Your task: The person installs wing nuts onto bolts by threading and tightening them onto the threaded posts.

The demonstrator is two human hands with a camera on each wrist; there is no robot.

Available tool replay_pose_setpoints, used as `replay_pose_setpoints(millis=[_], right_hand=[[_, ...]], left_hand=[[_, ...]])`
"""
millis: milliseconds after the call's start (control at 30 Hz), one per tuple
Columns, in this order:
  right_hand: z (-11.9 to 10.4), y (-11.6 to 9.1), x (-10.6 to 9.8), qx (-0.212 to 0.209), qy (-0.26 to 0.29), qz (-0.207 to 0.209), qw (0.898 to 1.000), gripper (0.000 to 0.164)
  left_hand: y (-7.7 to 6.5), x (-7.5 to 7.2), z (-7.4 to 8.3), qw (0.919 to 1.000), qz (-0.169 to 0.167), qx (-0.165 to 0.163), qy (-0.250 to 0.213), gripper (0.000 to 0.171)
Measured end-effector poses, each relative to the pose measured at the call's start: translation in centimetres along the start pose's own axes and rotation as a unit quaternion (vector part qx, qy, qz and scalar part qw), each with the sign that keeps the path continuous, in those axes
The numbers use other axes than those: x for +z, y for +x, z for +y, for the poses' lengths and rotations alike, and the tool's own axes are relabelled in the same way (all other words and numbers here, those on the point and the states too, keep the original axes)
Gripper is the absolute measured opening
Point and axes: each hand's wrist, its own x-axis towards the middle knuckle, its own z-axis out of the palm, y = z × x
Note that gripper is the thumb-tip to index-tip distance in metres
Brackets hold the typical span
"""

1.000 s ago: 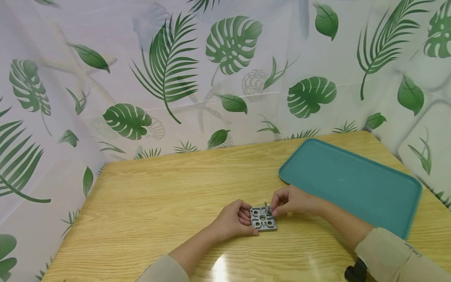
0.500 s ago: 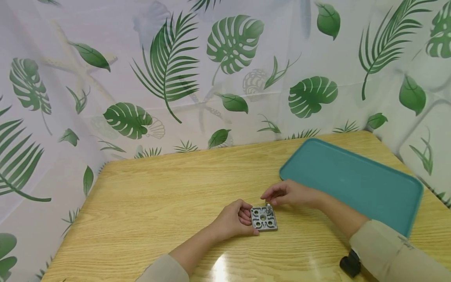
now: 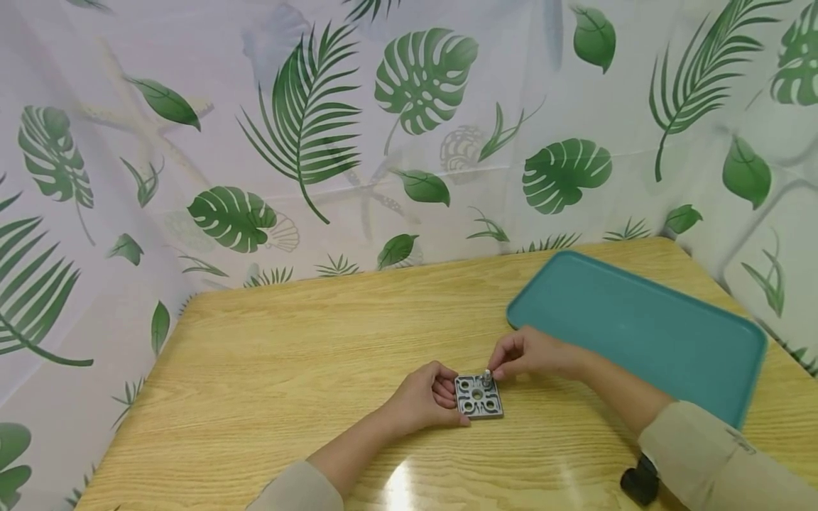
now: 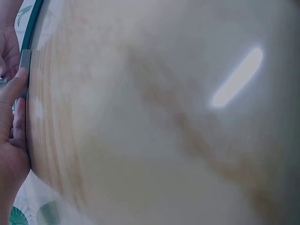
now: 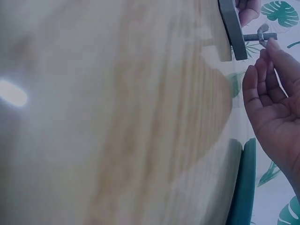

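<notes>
A square grey metal plate (image 3: 478,396) with several round holes lies on the wooden table. My left hand (image 3: 424,401) grips its left side, thumb at the near edge and fingers at the far one. From the plate's far right corner a threaded bolt (image 5: 251,37) stands out, carrying a wing nut (image 5: 264,34). My right hand (image 3: 535,356) pinches at this wing nut with thumb and forefinger tips, its other fingers loosely bent. The left wrist view catches the left hand (image 4: 11,136) and the plate edge (image 4: 25,63) at its left border.
A teal tray (image 3: 629,326) lies at the right of the table (image 3: 307,355), behind the right forearm. A black object (image 3: 640,482) sits under the right sleeve. Leaf-patterned cloth (image 3: 358,142) hangs behind the table and along its sides.
My right hand swung up and leftward over the bolt, then came back to its right with fingertips at the wing nut. The left hand and plate stay put.
</notes>
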Motion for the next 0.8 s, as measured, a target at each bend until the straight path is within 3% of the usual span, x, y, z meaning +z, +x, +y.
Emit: replay_pose_setpoints(millis=[333,567,800], right_hand=[[0.0,-0.5,1.1,0.002,0.023,0.013,1.0,0.011],[0.2,-0.7,1.4,-0.012,0.025,-0.006,1.0,0.02],[0.2,-0.6,0.9,0.024,-0.011,0.038,0.999,0.016]], left_hand=[[0.0,0.0,-0.1,1.0,0.001,0.002,-0.003,0.059],[0.0,0.0,-0.1,1.0,-0.001,0.002,0.0,0.061],[0.0,-0.1,-0.1,1.0,-0.002,0.002,-0.008,0.06]])
